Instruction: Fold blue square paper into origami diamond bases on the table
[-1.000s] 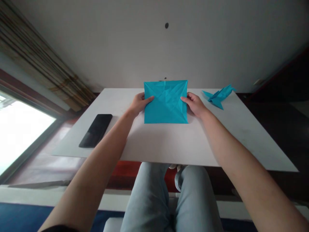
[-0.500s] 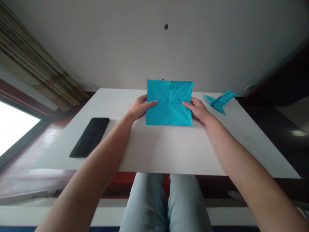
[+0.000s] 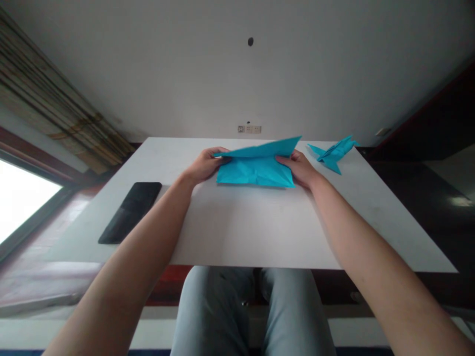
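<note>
A creased sheet of blue paper (image 3: 254, 171) is held between both hands above the white table (image 3: 241, 227). Its far half bends up and over toward me along a crosswise line. My left hand (image 3: 207, 164) grips the left edge, the thumb tucked under the raised flap. At the opposite edge, my right hand (image 3: 300, 167) pinches the paper with its thumb on the inner face. The fingers behind the sheet are partly hidden. To the right of my right hand lies a folded blue paper bird (image 3: 336, 154), touched by neither hand.
A black phone-like slab (image 3: 130, 212) lies on the table's left side, beside my left forearm. Behind the table stands a pale wall with sockets (image 3: 249, 129) low on it. A striped curtain (image 3: 63, 104) hangs at the left.
The sheet was spread flat and facing me; now its far half is bent over toward me, the right side of the flap raised higher. Both hands keep hold of the side edges.
</note>
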A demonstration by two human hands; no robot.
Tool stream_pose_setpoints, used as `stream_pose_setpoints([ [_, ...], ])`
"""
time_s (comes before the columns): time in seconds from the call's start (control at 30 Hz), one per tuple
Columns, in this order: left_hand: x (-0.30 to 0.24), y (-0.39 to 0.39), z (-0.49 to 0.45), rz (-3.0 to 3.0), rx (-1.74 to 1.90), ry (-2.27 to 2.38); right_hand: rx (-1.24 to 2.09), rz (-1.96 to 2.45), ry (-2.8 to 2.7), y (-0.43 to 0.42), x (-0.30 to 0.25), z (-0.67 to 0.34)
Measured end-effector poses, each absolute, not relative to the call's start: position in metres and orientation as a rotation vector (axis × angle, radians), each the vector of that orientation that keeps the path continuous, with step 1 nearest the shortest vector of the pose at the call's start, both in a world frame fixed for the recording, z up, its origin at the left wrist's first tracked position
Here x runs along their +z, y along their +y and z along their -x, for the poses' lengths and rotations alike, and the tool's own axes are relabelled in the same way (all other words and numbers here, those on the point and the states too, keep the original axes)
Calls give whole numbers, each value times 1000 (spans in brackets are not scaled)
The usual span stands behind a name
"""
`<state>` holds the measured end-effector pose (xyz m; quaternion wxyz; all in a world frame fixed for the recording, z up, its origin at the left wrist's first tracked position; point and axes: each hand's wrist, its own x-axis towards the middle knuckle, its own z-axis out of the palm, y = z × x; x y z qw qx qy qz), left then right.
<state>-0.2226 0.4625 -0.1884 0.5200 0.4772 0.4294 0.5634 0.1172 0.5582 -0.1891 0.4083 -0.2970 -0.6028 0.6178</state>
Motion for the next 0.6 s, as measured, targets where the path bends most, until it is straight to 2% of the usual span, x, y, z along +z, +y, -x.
stream_pose_setpoints([
  [0.43, -169, 461, 222, -1198, 1281, 1168, 1675, 812, -1580, 545, -172, -120],
  [0.6, -160, 452, 223, -1523, 958, 1330, 1699, 833, -1717, 544, -168, -123],
])
